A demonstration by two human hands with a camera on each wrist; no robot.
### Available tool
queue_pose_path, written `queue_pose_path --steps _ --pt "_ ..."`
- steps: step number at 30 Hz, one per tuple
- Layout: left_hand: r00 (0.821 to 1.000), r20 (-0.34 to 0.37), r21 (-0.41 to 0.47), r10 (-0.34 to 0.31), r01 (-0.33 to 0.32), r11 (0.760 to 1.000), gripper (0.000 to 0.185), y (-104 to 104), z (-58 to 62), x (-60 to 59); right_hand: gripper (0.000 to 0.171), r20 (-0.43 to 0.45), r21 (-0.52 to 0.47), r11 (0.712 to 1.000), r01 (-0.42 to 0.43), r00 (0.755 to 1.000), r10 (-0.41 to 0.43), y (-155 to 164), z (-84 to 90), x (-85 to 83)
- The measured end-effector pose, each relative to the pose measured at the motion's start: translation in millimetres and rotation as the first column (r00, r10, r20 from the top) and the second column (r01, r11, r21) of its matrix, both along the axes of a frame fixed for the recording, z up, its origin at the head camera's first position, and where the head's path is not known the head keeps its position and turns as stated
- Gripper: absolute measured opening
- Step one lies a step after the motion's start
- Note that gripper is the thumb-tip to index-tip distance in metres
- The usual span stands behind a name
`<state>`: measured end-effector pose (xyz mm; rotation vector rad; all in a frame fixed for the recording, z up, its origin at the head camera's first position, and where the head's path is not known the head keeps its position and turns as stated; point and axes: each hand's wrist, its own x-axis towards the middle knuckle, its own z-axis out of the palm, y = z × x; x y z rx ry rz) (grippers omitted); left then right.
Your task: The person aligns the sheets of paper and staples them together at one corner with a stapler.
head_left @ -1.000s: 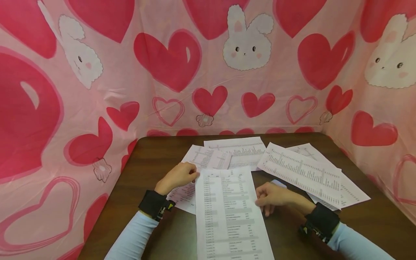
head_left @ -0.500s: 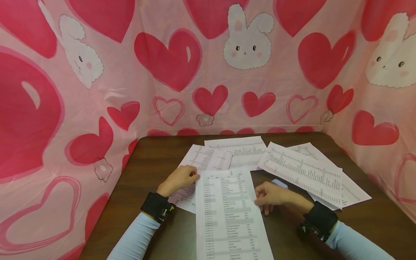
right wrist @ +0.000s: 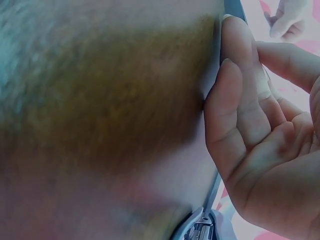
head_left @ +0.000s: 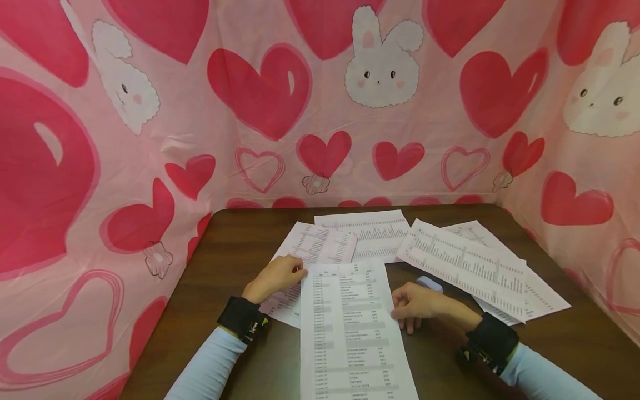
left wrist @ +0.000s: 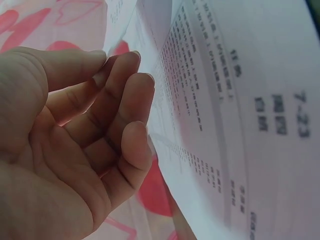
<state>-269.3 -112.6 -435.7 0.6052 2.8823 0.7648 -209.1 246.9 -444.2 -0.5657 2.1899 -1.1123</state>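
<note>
A long printed sheet of paper (head_left: 350, 333) with a table of text and grey bands stands in front of me over the table. At its upper left edge my left hand (head_left: 277, 275) pinches it between thumb and forefinger. In the left wrist view the other fingers of the left hand (left wrist: 85, 130) are bent beside the paper (left wrist: 240, 125). My right hand (head_left: 417, 305) pinches the right edge; in the right wrist view the right hand (right wrist: 270, 135) has its fingers curled near the table. Just behind it lies a small pale-purple object (head_left: 430, 284), its metal part like a stapler's.
More printed sheets lie on the brown table (head_left: 240, 239): a pinkish one (head_left: 320, 244) at the left, one at the back (head_left: 380, 233), and overlapping ones (head_left: 465, 266) at the right. A pink heart-and-rabbit cloth (head_left: 325, 100) surrounds the table's back and sides.
Both hands keep their hold on the sheet, which has hardly moved. The right hand has shifted very slightly, and more of the pale-purple object shows behind it.
</note>
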Motion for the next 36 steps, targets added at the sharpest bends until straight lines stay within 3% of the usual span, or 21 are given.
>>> queue_pose_path --steps 15,25,36 --pt "1.0 0.009 -0.006 -0.004 0.004 1.0 0.016 0.9 -5.7 2.9 0.01 -0.012 0.021 1.0 -0.006 1.0 0.007 -2.0 -1.0 2.4" --pt "0.999 0.03 -0.01 0.03 -0.03 0.999 0.017 -0.2 -7.6 7.3 0.014 -0.017 0.025 0.999 -0.019 1.0 0.019 -2.1 -3.4 2.6" --pt "0.994 0.052 0.026 0.097 -0.098 0.995 0.018 -8.9 -10.3 10.9 0.015 -0.032 0.09 0.995 0.036 0.999 -0.033 0.8 0.4 3.4"
